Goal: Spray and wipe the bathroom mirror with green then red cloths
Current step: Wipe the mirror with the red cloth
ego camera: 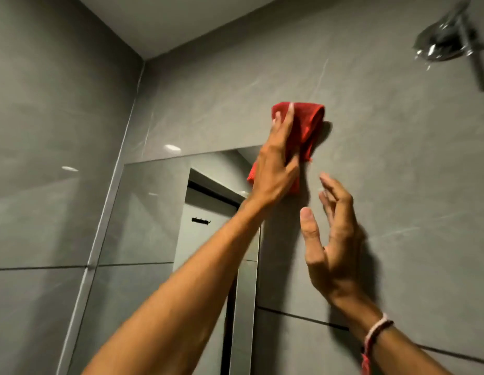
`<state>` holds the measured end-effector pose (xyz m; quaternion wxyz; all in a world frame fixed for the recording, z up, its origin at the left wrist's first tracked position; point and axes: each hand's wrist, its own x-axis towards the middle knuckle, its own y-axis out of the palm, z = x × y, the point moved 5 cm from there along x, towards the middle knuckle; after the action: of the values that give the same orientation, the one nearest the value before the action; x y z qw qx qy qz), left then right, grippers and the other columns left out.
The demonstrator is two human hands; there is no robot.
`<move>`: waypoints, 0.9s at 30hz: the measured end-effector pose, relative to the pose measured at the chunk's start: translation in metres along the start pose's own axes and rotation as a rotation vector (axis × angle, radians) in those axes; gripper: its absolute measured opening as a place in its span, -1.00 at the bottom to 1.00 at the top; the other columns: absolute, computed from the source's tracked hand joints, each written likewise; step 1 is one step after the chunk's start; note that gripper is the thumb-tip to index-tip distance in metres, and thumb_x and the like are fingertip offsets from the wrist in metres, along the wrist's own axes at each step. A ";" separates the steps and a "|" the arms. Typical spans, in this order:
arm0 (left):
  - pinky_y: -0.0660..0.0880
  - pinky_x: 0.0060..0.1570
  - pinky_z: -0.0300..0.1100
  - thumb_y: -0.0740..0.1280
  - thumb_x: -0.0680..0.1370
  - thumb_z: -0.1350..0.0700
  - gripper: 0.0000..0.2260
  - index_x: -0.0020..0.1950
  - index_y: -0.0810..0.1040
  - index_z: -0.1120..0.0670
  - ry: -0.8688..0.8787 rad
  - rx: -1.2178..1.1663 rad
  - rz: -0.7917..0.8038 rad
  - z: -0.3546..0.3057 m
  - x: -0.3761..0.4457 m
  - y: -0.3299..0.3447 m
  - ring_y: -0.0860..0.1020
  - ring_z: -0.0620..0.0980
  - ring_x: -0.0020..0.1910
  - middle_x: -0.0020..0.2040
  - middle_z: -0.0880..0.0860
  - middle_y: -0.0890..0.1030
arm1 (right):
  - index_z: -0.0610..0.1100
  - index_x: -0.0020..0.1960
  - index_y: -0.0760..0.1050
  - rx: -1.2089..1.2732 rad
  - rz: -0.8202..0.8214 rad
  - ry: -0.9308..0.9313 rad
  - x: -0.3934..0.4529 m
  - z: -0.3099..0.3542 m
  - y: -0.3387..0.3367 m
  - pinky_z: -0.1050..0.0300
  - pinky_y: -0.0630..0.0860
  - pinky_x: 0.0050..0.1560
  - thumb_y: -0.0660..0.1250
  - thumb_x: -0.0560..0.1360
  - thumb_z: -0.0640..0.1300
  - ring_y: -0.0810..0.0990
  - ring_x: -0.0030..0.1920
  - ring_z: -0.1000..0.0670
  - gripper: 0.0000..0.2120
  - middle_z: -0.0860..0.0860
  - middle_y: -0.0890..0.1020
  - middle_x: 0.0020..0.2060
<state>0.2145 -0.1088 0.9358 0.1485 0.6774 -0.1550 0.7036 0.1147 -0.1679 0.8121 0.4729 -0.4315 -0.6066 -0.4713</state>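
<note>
A red cloth (307, 125) is pressed flat against the wall at the mirror's upper right corner, under my left hand (276, 169). Most of the cloth lies on the grey tile just past the mirror's edge. The mirror (154, 212) fills the lower middle and reflects a doorway and a dark hook. My right hand (332, 239) is raised beside the mirror's right edge, fingers apart, holding nothing, close to the tile. No green cloth or spray bottle is in view.
Grey glossy wall tiles (397, 171) surround the mirror. A chrome shower head (443, 44) on a pipe hangs at the upper right. The wall corner (138, 85) runs down the left. A bracelet (376, 334) sits on my right wrist.
</note>
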 end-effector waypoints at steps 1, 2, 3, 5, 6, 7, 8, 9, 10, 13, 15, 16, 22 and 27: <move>0.24 0.57 0.14 0.29 0.51 0.39 -0.26 0.64 0.07 0.16 0.056 -0.016 0.052 -0.012 0.015 -0.001 0.26 0.24 0.58 0.63 0.22 0.21 | -0.06 0.53 0.36 0.080 -0.026 0.066 0.003 0.002 -0.003 0.06 0.47 0.49 0.26 0.64 0.11 0.53 0.50 0.00 -0.49 -0.05 0.50 0.51; 0.29 0.54 0.13 0.29 0.51 0.38 -0.24 0.65 0.02 0.17 0.101 -0.025 0.086 -0.022 0.022 -0.001 0.31 0.24 0.56 0.63 0.21 0.23 | -0.04 0.48 0.37 0.170 -0.054 0.147 0.007 0.004 -0.006 0.08 0.51 0.46 0.27 0.63 0.04 0.57 0.45 0.02 -0.55 -0.07 0.52 0.46; 0.31 0.54 0.06 0.30 0.51 0.37 -0.23 0.65 -0.01 0.20 0.137 -0.026 0.095 -0.030 0.025 -0.002 0.33 0.18 0.55 0.62 0.21 0.24 | -0.02 0.43 0.37 0.277 -0.111 0.247 0.013 0.005 -0.012 0.07 0.56 0.41 0.28 0.64 -0.03 0.63 0.36 0.03 -0.63 -0.10 0.53 0.42; 0.21 0.55 -0.28 0.34 0.52 0.33 -0.22 0.63 -0.04 0.29 0.202 -0.043 0.082 -0.046 0.016 -0.005 0.27 -0.07 0.53 0.60 0.25 0.27 | 0.00 0.32 0.37 0.503 -0.286 0.482 0.028 0.015 -0.036 0.01 0.65 0.21 0.25 0.70 -0.09 0.74 0.06 0.03 -0.79 -0.21 0.53 0.35; 0.15 0.53 -0.37 0.37 0.52 0.30 -0.19 0.62 -0.05 0.32 0.234 -0.054 0.089 -0.054 0.006 -0.006 0.23 -0.12 0.53 0.59 0.28 0.26 | 0.02 0.27 0.40 0.604 -0.314 0.541 0.033 0.022 -0.054 -0.01 0.66 0.13 0.24 0.71 -0.03 0.77 -0.06 0.03 -0.85 -0.22 0.56 0.30; 0.13 0.56 -0.34 0.41 0.50 0.28 -0.16 0.62 -0.06 0.33 0.273 -0.055 0.114 -0.060 -0.007 -0.006 0.19 -0.08 0.56 0.60 0.30 0.22 | 0.02 0.25 0.46 0.677 -0.274 0.579 0.039 0.028 -0.067 -0.03 0.68 0.08 0.30 0.66 0.09 0.79 -0.11 0.03 -0.78 -0.18 0.62 0.26; 0.14 0.59 -0.23 0.44 0.48 0.26 -0.11 0.62 -0.08 0.32 0.312 -0.051 0.163 -0.067 -0.022 -0.005 0.16 0.01 0.61 0.62 0.30 0.17 | 0.02 0.27 0.53 0.715 -0.178 0.600 0.045 0.034 -0.080 -0.06 0.71 0.05 0.41 0.55 0.21 0.81 -0.11 0.02 -0.61 -0.12 0.70 0.20; 0.16 0.61 -0.12 0.46 0.44 0.26 -0.07 0.62 -0.09 0.31 0.350 -0.039 0.222 -0.074 -0.037 -0.004 0.14 0.10 0.63 0.63 0.30 0.12 | 0.01 0.30 0.59 0.682 -0.068 0.648 0.050 0.038 -0.090 -0.08 0.75 0.04 0.52 0.40 0.26 0.81 -0.07 0.00 -0.44 -0.07 0.77 0.13; 0.18 0.61 -0.06 0.48 0.41 0.27 -0.03 0.62 -0.10 0.28 0.374 -0.035 0.278 -0.082 -0.050 -0.003 0.13 0.14 0.64 0.64 0.28 0.10 | 0.03 0.29 0.65 0.612 0.054 0.679 0.052 0.044 -0.095 -0.11 0.75 0.03 0.62 0.31 0.22 0.82 -0.03 -0.04 -0.39 -0.04 0.80 0.08; 0.16 0.60 -0.17 0.56 0.40 0.21 0.03 0.64 -0.10 0.18 0.378 -0.072 0.340 -0.109 -0.084 -0.001 0.12 0.12 0.65 0.65 0.21 0.07 | 0.07 0.11 0.77 0.450 0.253 0.692 0.036 0.060 -0.115 -0.10 0.78 -0.09 0.66 0.21 -0.06 0.80 0.09 -0.18 -0.54 -0.04 0.83 0.05; 0.14 0.59 -0.23 0.61 0.37 0.04 0.07 0.64 -0.04 0.17 0.354 -0.097 0.294 -0.125 -0.099 -0.006 0.11 0.08 0.65 0.65 0.18 0.08 | 0.07 0.09 0.78 0.434 0.186 0.704 0.022 0.069 -0.134 -0.06 0.76 -0.11 0.61 0.24 -0.11 0.82 0.07 -0.13 -0.59 -0.05 0.83 0.06; 0.15 0.59 -0.21 0.61 0.35 -0.07 0.08 0.64 0.01 0.17 0.315 -0.119 0.246 -0.132 -0.108 -0.008 0.12 0.06 0.65 0.65 0.17 0.10 | 0.05 0.09 0.78 0.442 0.147 0.706 0.014 0.074 -0.144 -0.07 0.76 -0.11 0.60 0.25 -0.12 0.83 0.05 -0.11 -0.60 -0.06 0.83 0.06; 0.60 0.14 -0.23 0.62 0.31 -0.06 -0.32 0.38 0.51 0.01 -0.533 -0.783 0.162 -0.134 -0.193 0.008 0.65 -0.11 0.21 0.30 0.05 0.65 | -0.07 0.00 0.78 0.498 -0.062 0.885 -0.052 0.094 -0.194 -0.04 0.76 -0.06 0.55 0.28 -0.21 0.82 -0.10 -0.04 -0.71 -0.07 0.83 -0.04; 0.64 0.17 -0.04 0.48 0.48 0.30 -0.70 0.21 0.66 0.17 -1.088 -1.226 0.266 -0.167 -0.318 0.057 0.71 0.04 0.05 0.17 0.17 0.73 | -0.09 0.32 0.68 0.335 -0.058 1.170 -0.141 0.120 -0.249 -0.12 0.71 0.20 0.51 0.45 -0.03 0.78 0.16 -0.06 -0.55 -0.08 0.79 0.18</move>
<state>0.0512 -0.0896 0.6117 0.3111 0.6980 -0.6400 0.0801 -0.1210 -0.1073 0.6203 0.7763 -0.0038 -0.3234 -0.5411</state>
